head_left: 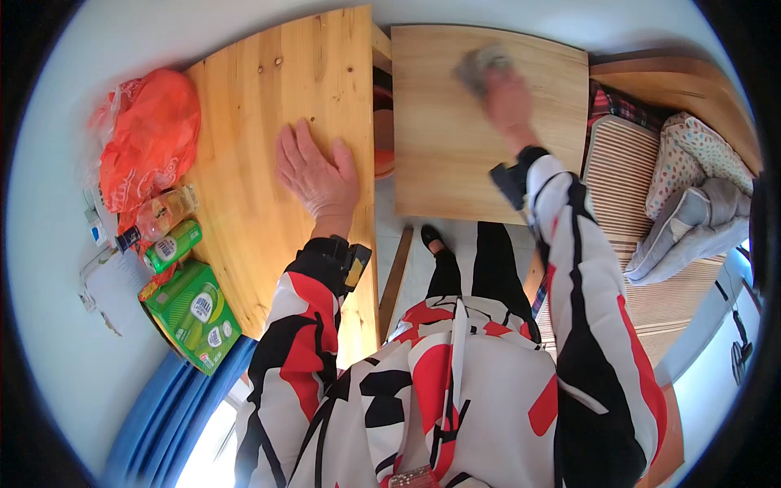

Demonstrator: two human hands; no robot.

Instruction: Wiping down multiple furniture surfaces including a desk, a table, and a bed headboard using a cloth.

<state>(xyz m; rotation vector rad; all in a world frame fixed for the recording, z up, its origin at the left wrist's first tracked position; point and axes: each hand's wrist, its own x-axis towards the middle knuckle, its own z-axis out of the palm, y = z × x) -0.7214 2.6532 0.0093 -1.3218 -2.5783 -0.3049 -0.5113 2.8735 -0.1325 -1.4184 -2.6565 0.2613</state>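
The fingers [303, 137] of the left hand [324, 183] are spread apart, with nothing held between them, and are laid flat on the knotty yellow wooden surface [244, 138]. By this flat palm, the leaning body is probably steadied. By the right hand [511, 104], a grey cloth [480, 68] is met near the far edge of the paler wooden surface [455, 154]; the hand is set over its near side, presumably so that pressure can be put through it. Along the left edge, a red plastic bag [159, 122], a bottle [165, 213], a green canister [176, 246] and a green box [191, 313] are gathered in a row, perhaps so that the middle is left free for the hands.

The right fingers and the cloth are smeared by blur, so whether the cloth is clamped or merely pressed cannot be told, nor can its folds be made out. The cloth is partly covered by the hand. In the gap between the two surfaces, a reddish object [383, 142] is mostly hidden, and its kind is left uncertain.
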